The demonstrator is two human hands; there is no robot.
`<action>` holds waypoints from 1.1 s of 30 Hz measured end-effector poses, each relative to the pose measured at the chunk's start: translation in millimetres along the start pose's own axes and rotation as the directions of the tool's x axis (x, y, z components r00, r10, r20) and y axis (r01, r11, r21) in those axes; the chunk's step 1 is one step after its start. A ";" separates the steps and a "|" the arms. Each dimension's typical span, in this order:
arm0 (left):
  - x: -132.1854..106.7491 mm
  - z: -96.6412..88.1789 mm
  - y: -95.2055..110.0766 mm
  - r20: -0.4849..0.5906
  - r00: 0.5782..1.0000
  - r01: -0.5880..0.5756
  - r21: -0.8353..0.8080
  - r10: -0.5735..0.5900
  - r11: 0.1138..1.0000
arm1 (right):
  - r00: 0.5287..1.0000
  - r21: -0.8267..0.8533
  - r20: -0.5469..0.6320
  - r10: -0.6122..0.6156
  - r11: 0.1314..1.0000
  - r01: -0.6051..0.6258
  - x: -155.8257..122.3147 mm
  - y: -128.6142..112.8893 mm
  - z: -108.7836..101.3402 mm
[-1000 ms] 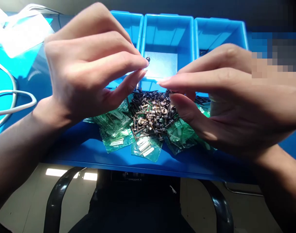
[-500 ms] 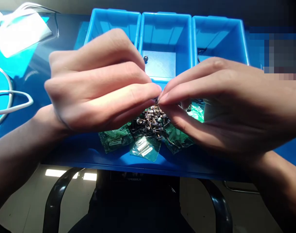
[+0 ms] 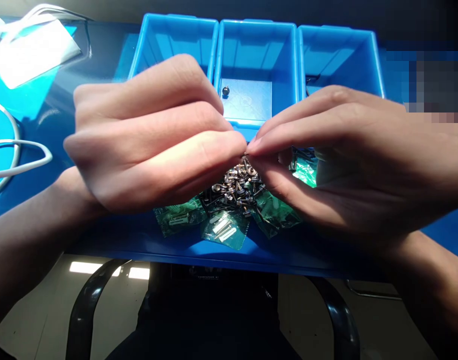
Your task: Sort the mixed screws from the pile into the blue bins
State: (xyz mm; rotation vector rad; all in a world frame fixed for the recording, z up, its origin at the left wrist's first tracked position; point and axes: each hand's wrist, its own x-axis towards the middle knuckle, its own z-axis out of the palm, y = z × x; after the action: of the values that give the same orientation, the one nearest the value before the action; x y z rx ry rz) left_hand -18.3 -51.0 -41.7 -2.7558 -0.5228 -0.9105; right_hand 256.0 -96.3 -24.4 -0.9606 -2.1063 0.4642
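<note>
Looking down through the head camera, I cannot make out what sits between the fingertips: my left hand (image 3: 146, 140) and right hand (image 3: 345, 160) meet tip to tip directly above the pile of screws (image 3: 238, 187). Each has its fingers drawn tight against the thumb in a pinch, and whatever small part they grip is covered by the fingers themselves. The hands also hide most of the pile, so only its near half shows. A pixelated patch blanks the area far right of the pile, and both forearms are cut off by the frame edges.

The pile rests on a blue table (image 3: 138, 240), close to its near edge. Below that edge I see a pale floor (image 3: 33, 310) and a dark curved chair frame (image 3: 86, 305).

Green packets (image 3: 224, 227) lie under and around the pile. Behind it stand three blue bins side by side: the left bin (image 3: 168, 37), partly blocked by my left knuckles, the middle bin (image 3: 257, 65) with a single screw (image 3: 225, 91) on its floor, and the right bin (image 3: 337, 55). Well left of the pile loops a white cable (image 3: 18, 150), with a white sheet (image 3: 33, 47) beyond it.
</note>
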 end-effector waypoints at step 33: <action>23.8 -19.1 14.8 0.218 0.956 0.189 0.061 -0.198 0.980 | 0.999 0.022 -0.013 0.042 0.999 -0.042 0.1 -7.1 -19.4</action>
State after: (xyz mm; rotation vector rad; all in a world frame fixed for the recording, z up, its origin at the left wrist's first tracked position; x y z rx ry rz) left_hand -5.0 -63.7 -13.1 -2.8239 -0.8523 -0.6209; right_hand 267.4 -100.6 -7.6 -0.9944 -2.0682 0.4991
